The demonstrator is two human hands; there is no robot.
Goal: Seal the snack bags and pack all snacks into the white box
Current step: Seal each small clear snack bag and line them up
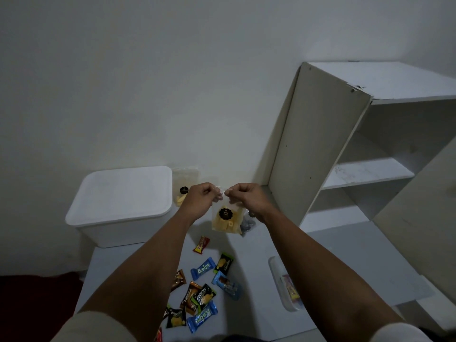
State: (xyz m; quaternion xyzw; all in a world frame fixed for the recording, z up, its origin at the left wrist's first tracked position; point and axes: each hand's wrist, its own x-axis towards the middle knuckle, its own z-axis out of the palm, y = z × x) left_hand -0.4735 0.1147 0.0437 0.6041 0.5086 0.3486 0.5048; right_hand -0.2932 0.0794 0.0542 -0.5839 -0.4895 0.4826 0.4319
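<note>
A clear snack bag (227,219) with yellow chips and a round black label hangs in the air above the table. My left hand (201,197) and my right hand (243,196) each pinch its top edge, close together. A second bag of yellow chips (183,187) leans against the wall beside the white box (121,206), whose lid is on. Several small wrapped snacks (201,290) lie scattered on the table below my arms.
A white shelf unit (357,144) stands at the right against the wall. A clear plastic tray (286,285) with a few sweets sits at the table's right. A dark small bag (248,224) lies behind the held one.
</note>
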